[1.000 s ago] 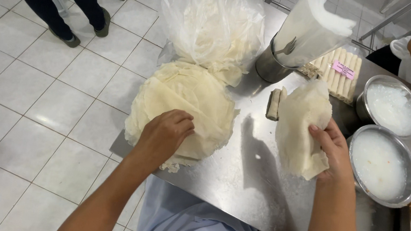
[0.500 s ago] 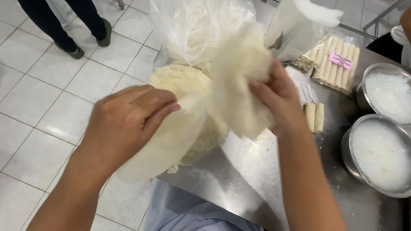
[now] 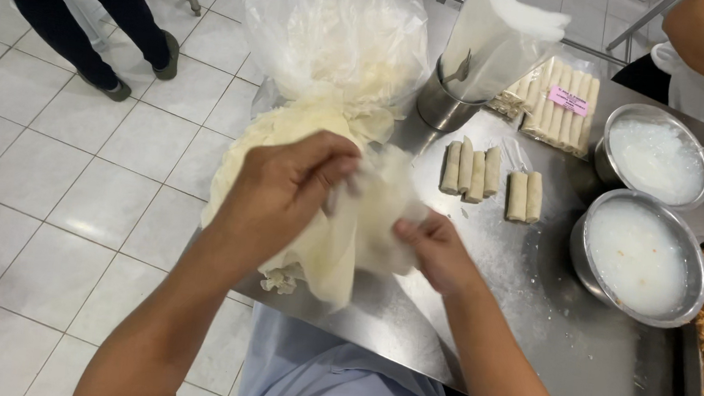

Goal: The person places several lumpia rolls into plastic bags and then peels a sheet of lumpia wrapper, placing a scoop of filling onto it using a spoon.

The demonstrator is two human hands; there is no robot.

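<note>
Six finished rolls (image 3: 489,178) lie far right; my left hand (image 3: 289,192) and right hand (image 3: 432,247) pinch one wrapper sheet (image 3: 357,232) off the wrapper stack (image 3: 289,146), unfilled.

Scene is evenly and brightly lit from overhead. Soft glare is seen on the steel table (image 3: 575,362) and on the clear plastic bag (image 3: 333,26). Faint shadows are cast beneath the forearms. Slight motion blur is noted on the left hand (image 3: 284,192); edges are mildly stretched.

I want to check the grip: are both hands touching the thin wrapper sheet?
Touching. The head view shows the left hand and right hand pinching the thin wrapper sheet between the fingers, above the wrapper stack.
</note>
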